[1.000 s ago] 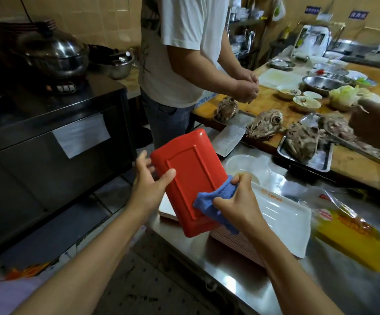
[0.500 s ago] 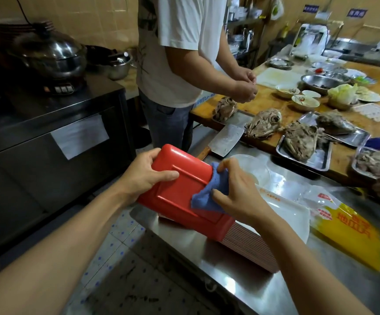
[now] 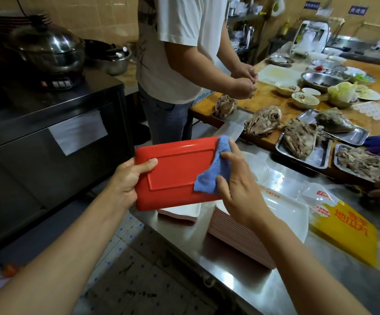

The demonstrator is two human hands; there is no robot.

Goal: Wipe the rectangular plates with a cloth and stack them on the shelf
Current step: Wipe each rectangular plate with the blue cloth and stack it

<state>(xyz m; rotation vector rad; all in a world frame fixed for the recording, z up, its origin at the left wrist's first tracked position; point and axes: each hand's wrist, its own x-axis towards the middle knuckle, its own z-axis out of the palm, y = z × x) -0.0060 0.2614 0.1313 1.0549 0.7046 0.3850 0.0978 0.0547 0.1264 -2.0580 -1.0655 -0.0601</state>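
head view: the left hand [image 3: 127, 178] grips the short edge of a red plate [image 3: 175, 173], thumb on its upturned underside, holding it level above the table [image 3: 207, 253] so the base faces the wiper. the right hand [image 3: 236, 189] pinches a blue cloth [image 3: 214, 171] against the plate's right end. stacked plates [image 3: 241, 242] wait just below, probably unwiped; no shelf is identifiable.

We cannot see the red plate's [image 3: 175, 173] eating side, which faces away from us. Our right hand [image 3: 236, 189] covers part of the cloth [image 3: 214, 176]; the yellow packet's [image 3: 343, 233] print is blurred.
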